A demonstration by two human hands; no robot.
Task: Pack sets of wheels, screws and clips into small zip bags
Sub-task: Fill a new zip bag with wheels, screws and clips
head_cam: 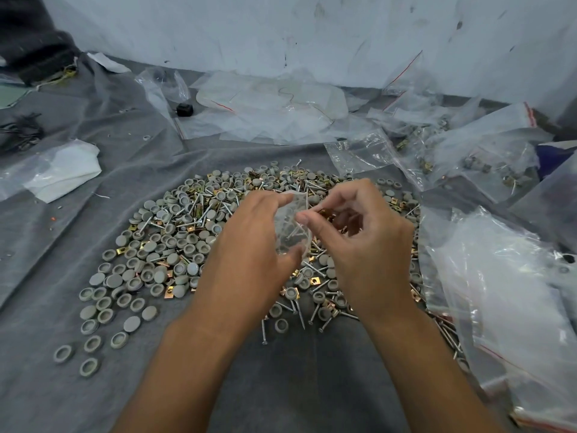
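Note:
A wide pile of grey round wheels (162, 245), silver screws (293, 310) and brass clips (170, 289) covers the grey cloth (281, 385). Above the pile my left hand (249, 242) holds a small clear zip bag (292, 226) between thumb and fingers, its mouth upward. Screws show through the bag's film. My right hand (359, 232) is at the bag's mouth and pinches brass clips (326, 212) between thumb and fingertips.
Clear zip bags with red strips lie at the back (268, 110) and in a heap along the right (499, 292), some holding parts (487, 160). A white cloth in plastic (62, 170) lies left. A small black object (184, 109) sits near the wall.

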